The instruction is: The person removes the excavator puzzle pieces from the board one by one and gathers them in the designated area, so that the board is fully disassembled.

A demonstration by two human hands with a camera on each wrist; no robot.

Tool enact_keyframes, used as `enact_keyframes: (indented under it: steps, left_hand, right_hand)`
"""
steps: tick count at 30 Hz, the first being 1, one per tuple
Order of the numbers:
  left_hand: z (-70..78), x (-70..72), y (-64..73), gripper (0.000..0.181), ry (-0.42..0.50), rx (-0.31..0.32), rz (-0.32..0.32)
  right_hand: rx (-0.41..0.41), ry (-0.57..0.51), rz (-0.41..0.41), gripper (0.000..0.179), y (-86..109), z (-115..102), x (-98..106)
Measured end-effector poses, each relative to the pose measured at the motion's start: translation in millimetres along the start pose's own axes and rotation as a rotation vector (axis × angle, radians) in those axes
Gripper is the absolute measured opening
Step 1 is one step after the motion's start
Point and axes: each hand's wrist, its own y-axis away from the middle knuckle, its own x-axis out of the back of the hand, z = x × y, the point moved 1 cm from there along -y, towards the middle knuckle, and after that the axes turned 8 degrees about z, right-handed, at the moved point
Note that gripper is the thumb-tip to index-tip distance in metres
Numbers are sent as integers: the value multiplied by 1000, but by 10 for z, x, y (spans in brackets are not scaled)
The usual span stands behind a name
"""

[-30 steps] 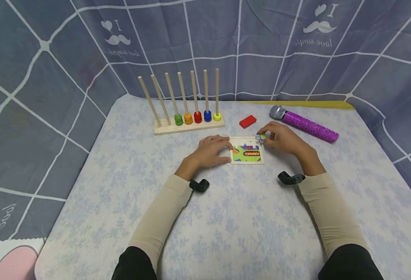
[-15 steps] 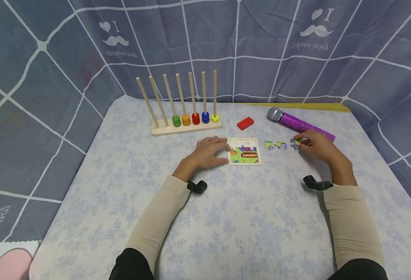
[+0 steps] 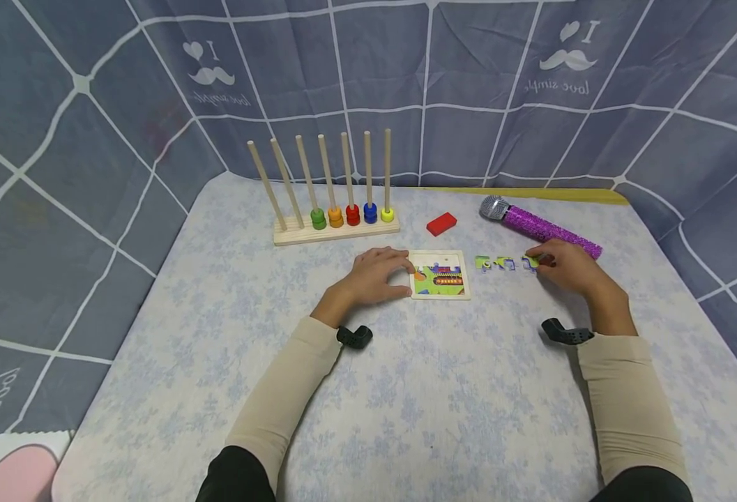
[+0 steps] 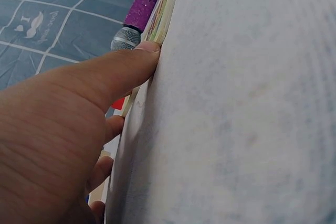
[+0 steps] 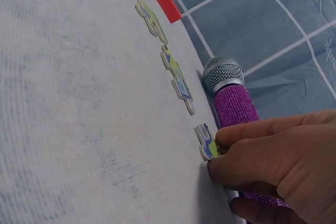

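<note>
In the head view, my left hand holds the left side of a small wooden jigsaw puzzle board, thumb near its lower corner. The board's lower part shows a colourful picture; its upper strip is pale and bare. My thumb meets the board's edge in the left wrist view. To the right, my right hand pinches a green and blue puzzle piece at its end, between thumb and forefinger, low at the tabletop. Two more puzzle pieces, one nearer the board and one beside it, lie flat in the same row.
A purple glittery microphone lies behind my right hand. Beyond the board are a red block and a wooden peg stand with coloured rings. Patterned cloth hangs behind the table.
My right hand has moved right from the board's upper right corner to the end of the row, bringing a puzzle piece there; it then shifts little. My left hand stays at the board.
</note>
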Motion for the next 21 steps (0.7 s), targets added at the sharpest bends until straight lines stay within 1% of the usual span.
enact_keyframes:
  steps: [6,13,21]
  left_hand:
    - [8,12,8,35,7,-3,2]
    - [13,15,11,36,11,-4,2]
    - [7,9,10,36,16,-3,4]
  right_hand:
    - [9,-2,7,35,7,-1,-2]
    - [27,5,-4,34,0,12,-10]
    - [-37,15,-36,35,-9,1,-8]
